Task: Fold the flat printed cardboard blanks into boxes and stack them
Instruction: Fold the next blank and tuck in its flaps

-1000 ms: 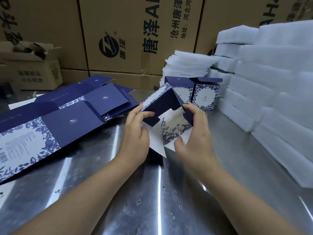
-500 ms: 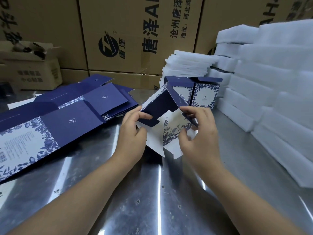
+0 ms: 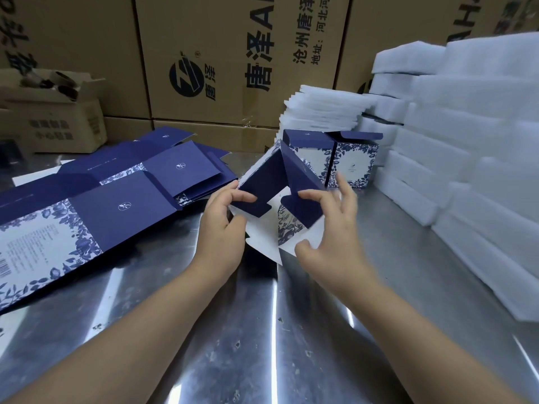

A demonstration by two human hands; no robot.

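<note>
Navy floral cardboard box [image 3: 269, 176], flaps unclosed, is gripped by left hand [image 3: 223, 228] and right hand [image 3: 331, 237]; two folded boxes [image 3: 354, 161] are finished behind, flat printed blanks [image 3: 122, 205] are piled unfolded at left.

The near edge of the half-folded navy and white floral cardboard box [image 3: 280, 185] is hidden behind the left hand [image 3: 221, 228] and the right hand [image 3: 329, 237] that grip it. The outer fingers [image 3: 347, 191] of the right hand are smeared by blur. Left of the grip, the fine print on the flat navy and white printed cardboard blank [image 3: 73, 228] is too small to be read, and the blank is cut off by the frame edge. Right of the grip, the stacked white foam slabs [image 3: 481, 182] are likewise cut off.
</note>
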